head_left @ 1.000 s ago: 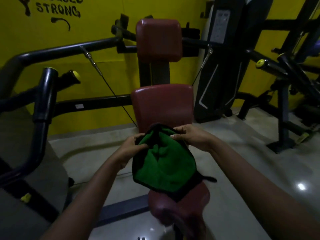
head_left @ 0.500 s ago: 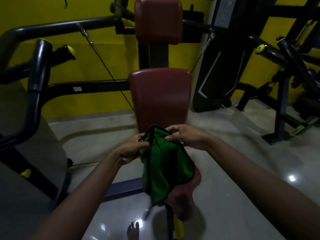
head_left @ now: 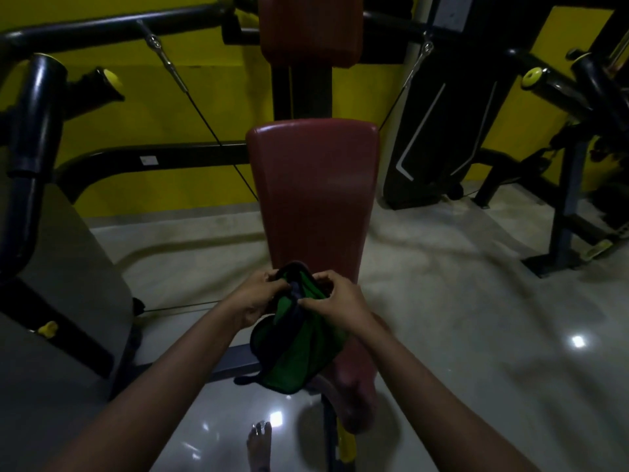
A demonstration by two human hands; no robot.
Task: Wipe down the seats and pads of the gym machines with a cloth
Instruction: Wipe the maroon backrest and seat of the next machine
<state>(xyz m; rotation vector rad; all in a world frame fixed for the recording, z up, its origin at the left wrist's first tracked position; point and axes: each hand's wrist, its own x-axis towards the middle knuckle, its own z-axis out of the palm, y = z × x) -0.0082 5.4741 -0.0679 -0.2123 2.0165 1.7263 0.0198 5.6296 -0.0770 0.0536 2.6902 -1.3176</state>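
Observation:
A green cloth with a dark hem (head_left: 299,349) hangs bunched between my two hands, above the dark red seat (head_left: 354,379). My left hand (head_left: 255,299) pinches its upper left edge. My right hand (head_left: 335,299) pinches the upper right edge, close to the left one. Behind them rises the red back pad (head_left: 313,185), and a red head pad (head_left: 309,28) sits above it on a black post. The cloth covers most of the seat.
Black machine arms with yellow end caps (head_left: 112,78) stand at left, with a cable (head_left: 211,127) running down to the pad. Another black machine (head_left: 442,131) and frame (head_left: 565,206) stand at right. A bare foot (head_left: 259,444) rests on the glossy grey floor. The wall is yellow.
My hands have come closer together and the cloth has gone from spread flat to folded and bunched. The view has tilted downward toward the seat.

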